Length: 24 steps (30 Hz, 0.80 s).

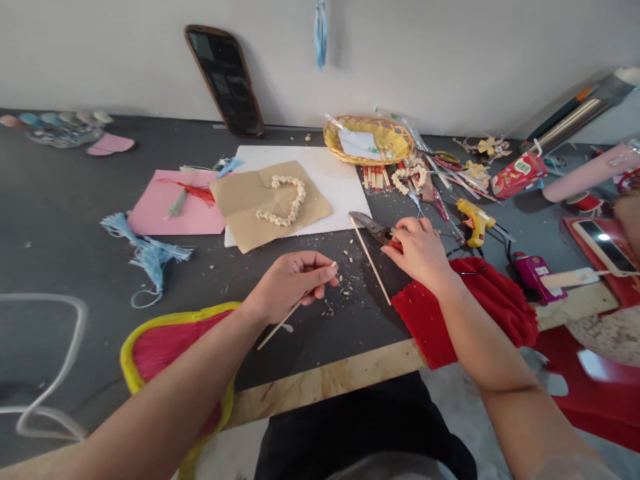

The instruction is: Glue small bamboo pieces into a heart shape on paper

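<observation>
My left hand (pixel 305 283) is closed around a thin wooden stick (pixel 280 325), which slants down toward the table's front edge. Its fingertips pinch the upper end. On the right, my right hand (pixel 420 250) rests over the red handles of a pair of pliers-like cutters (pixel 373 225), whose dark jaws point left. A second wooden stick (pixel 371 263) lies on the table below the jaws. Small pale chips (pixel 345 290) are scattered between my hands. Behind them, part of a heart outline made of pale bits (pixel 300 200) lies on brown paper (pixel 240 220).
A yellow basket (pixel 333 155) stands by the wall near a leaning phone (pixel 225 80). At right lie a yellow glue gun (pixel 476 221), a red cloth (pixel 425 320) and a purple power block (pixel 537 277). Blue tassels (pixel 150 257) and pink paper (pixel 150 213) are at left.
</observation>
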Available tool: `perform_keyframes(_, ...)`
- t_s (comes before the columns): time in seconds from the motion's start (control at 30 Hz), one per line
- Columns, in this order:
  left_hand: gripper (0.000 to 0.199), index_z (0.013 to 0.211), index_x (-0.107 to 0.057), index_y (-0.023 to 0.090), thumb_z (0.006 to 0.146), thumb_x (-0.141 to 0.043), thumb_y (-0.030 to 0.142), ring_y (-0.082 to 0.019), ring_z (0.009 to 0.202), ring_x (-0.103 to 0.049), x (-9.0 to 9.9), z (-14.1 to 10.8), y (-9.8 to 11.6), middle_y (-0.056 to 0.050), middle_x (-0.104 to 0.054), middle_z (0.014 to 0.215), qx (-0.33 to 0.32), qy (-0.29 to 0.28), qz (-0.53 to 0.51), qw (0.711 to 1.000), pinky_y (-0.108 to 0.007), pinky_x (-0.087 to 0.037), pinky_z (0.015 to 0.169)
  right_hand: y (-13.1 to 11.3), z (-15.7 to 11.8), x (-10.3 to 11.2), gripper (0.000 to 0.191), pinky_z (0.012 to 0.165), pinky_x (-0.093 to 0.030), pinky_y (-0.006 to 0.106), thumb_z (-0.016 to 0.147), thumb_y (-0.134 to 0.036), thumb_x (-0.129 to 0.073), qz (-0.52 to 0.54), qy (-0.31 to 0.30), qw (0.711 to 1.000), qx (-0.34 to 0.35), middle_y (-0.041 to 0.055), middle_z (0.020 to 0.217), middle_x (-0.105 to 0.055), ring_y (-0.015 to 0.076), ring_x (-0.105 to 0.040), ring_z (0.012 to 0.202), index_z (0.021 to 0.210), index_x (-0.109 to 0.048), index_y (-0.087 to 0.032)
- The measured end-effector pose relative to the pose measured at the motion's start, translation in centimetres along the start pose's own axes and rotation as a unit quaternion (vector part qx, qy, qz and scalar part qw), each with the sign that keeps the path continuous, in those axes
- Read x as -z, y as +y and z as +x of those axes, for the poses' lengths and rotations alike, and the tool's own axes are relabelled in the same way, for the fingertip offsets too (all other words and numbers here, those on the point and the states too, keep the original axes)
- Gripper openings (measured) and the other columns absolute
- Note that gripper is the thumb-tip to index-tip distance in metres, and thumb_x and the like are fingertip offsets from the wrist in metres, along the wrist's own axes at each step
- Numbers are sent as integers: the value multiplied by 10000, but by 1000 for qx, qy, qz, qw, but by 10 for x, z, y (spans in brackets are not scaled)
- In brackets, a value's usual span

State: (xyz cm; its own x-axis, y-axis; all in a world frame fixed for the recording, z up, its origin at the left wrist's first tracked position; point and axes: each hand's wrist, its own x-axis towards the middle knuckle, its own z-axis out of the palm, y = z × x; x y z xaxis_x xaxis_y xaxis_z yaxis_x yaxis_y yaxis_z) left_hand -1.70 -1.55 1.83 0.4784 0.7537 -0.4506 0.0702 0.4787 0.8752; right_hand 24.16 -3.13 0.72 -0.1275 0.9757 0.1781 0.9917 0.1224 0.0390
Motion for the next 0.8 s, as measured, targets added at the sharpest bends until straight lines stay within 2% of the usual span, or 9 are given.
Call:
perform_keyframes(0.13, 297, 728, -641, 128, 701, -788, 385, -37, 431, -463, 2, 1, 0, -34, -666, 657, -13, 8, -1, 1000, -127, -293, 331, 0, 4, -3, 211, 781, -505, 434, 858, -353, -622, 45, 51, 998, -2, 100, 1158, -616, 304, -534, 1032, 722, -633, -192)
perform_keyframes(0.27, 297, 784, -666, 138, 711, -784, 401, -41, 442, -479, 6, -2, 2, -25, -665, 673, -40, 18, -31, 999, -134, -304, 352, 6, 8, -1, 233, 828, -520, 400, 893, -366, -548, 184, 133, 973, -47, 115, 1127, -609, 255, -588, 994, 730, -576, -202)
perform_keyframes(0.37, 272, 812, -691, 153, 735, -769, 402, -31, 419, -449, 10, -4, 5, -15, -661, 655, -67, 4, -82, 994, -137, -284, 364, 9, 9, 4, 269, 829, -532, 376, 856, -462, -602, 323, 181, 924, -97, 97, 1103, -611, 215, -622, 931, 782, -553, -208)
perform_keyframes(0.43, 253, 805, -708, 163, 723, -783, 390, -26, 407, -425, 12, -6, 8, -10, -658, 641, -82, -15, -125, 989, -140, -268, 369, 8, 8, 6, 298, 832, -540, 374, 824, -492, -646, 417, 179, 883, -119, 68, 1052, -644, 203, -639, 905, 816, -549, -210)
perform_keyframes(0.5, 242, 792, -727, 173, 690, -810, 376, -32, 413, -425, 13, -9, 9, -10, -656, 626, -98, -29, -163, 981, -144, -267, 375, 4, 7, 7, 278, 865, -542, 382, 847, -479, -632, 515, 162, 835, -111, 52, 1047, -672, 205, -655, 948, 867, -553, -214)
perform_keyframes(0.57, 223, 784, -745, 187, 672, -826, 362, -39, 428, -434, 13, -12, 11, -10, -656, 613, -130, -28, -189, 973, -149, -285, 386, 0, 6, 8, 253, 900, -542, 398, 879, -463, -599, 591, 148, 788, -86, 58, 1142, -666, 216, -655, 1035, 962, -554, -228)
perform_keyframes(0.63, 187, 773, -756, 208, 672, -828, 349, -53, 457, -461, 11, -15, 13, -10, -659, 602, -183, -18, -202, 962, -158, -321, 407, -4, 5, 8, 253, 913, -546, 407, 894, -454, -584, 627, 143, 763, -60, 62, 1245, -631, 223, -641, 1103, 1037, -537, -251)
perform_keyframes(0.7, 146, 763, -763, 231, 682, -823, 337, -75, 500, -514, 10, -17, 13, -9, -665, 597, -252, 4, -189, 949, -174, -370, 436, -7, 3, 8, 212, 902, -551, 405, 909, -438, -565, 620, 144, 771, -30, 63, 1291, -606, 226, -637, 1122, 1016, -526, -260)
perform_keyframes(0.8, 83, 786, -773, 241, 719, -799, 282, -108, 593, -607, 9, -19, 11, -17, -702, 661, -350, 57, -96, 930, -210, -462, 529, -10, 0, 8, 121, 916, -531, 414, 931, -364, -536, 523, 164, 837, 13, 79, 1307, -593, 225, -625, 1131, 978, -514, -254)
